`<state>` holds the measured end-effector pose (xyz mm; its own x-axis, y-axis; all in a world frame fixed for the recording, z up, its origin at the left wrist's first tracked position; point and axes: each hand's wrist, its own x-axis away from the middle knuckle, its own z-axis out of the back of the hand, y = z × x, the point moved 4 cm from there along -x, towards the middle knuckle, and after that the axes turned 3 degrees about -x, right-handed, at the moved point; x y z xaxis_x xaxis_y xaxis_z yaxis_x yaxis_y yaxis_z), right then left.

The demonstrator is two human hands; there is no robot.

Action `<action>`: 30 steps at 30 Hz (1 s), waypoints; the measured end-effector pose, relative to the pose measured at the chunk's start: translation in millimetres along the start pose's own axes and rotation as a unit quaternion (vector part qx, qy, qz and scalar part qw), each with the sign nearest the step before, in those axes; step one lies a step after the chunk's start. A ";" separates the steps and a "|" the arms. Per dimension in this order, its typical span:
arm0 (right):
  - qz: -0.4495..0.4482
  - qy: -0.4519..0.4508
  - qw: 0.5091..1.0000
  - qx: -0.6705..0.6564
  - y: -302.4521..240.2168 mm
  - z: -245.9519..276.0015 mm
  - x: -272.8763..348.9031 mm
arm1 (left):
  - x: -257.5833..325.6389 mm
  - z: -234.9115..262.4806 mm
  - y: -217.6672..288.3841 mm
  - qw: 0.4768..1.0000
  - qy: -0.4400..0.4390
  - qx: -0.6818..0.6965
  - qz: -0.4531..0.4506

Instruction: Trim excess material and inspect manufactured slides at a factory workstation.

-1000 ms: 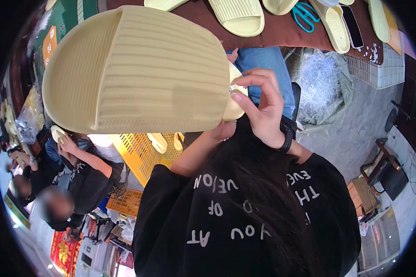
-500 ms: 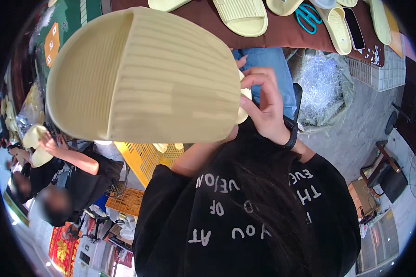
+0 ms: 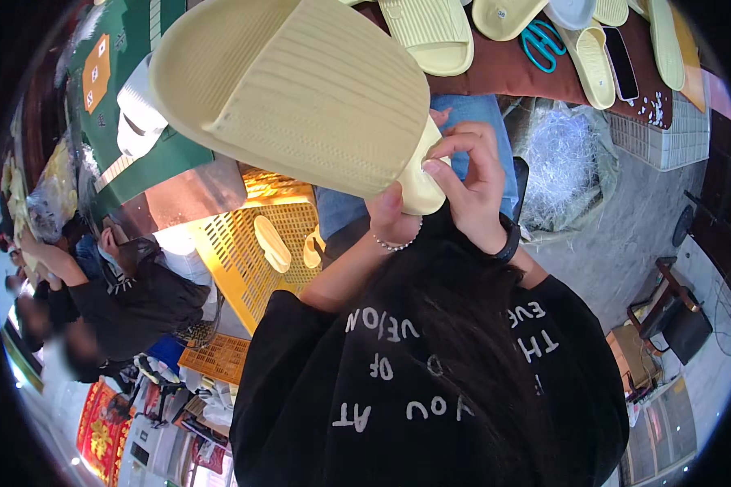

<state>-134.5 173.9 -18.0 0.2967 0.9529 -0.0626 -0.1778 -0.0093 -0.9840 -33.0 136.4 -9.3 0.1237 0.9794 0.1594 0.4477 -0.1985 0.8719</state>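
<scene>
**A:** As the pale yellow slipper (image 3: 300,89) tips up and swings toward the top of the view, what is different from a second ago?

**B:** A second back it lay broadside, filling the upper left. Now its open mouth faces left, its ribbed strap faces the camera, and its narrow end sits low between the two hands. More of the yellow crate (image 3: 256,252) beneath shows, with two small pale pieces lying in it.

**A:** What does that say about the work?

**B:** In my judgement the slipper is being turned for close handling at one end; the fingers meet there and nowhere else.

**A:** And the grip?

**B:** The left hand (image 3: 394,215) is pressed together on the slipper's end from below, thumb up against its edge, a bead bracelet at the wrist. The right hand (image 3: 475,183) pinches the same end from the right, fingertips bent in on the rim, the other fingers curled, a dark band at the wrist.

**A:** Where is the slipper?

**B:** Held in the air, clear of the brown worktop (image 3: 503,69), where more slippers, teal scissors (image 3: 542,40) and a phone (image 3: 621,50) lie. Another person sits at the lower left.
</scene>
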 end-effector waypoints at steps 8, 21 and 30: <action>0.005 0.007 0.997 -0.082 3.8 22.7 9.1 | -13.3 9.2 -11.2 0.994 -0.017 0.107 0.020; 0.053 0.005 0.990 0.132 3.2 12.9 -8.5 | -14.7 6.2 -28.4 0.993 -0.072 0.066 0.066; 0.010 0.011 0.998 0.061 13.7 2.9 -8.6 | -12.2 11.2 -35.3 0.993 -0.067 0.065 0.070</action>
<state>-142.2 166.5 -30.4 0.3125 0.9460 -0.0864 -0.2969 0.0109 -0.9548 -40.4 131.1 -47.3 0.3067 0.9297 0.2041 0.5274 -0.3445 0.7766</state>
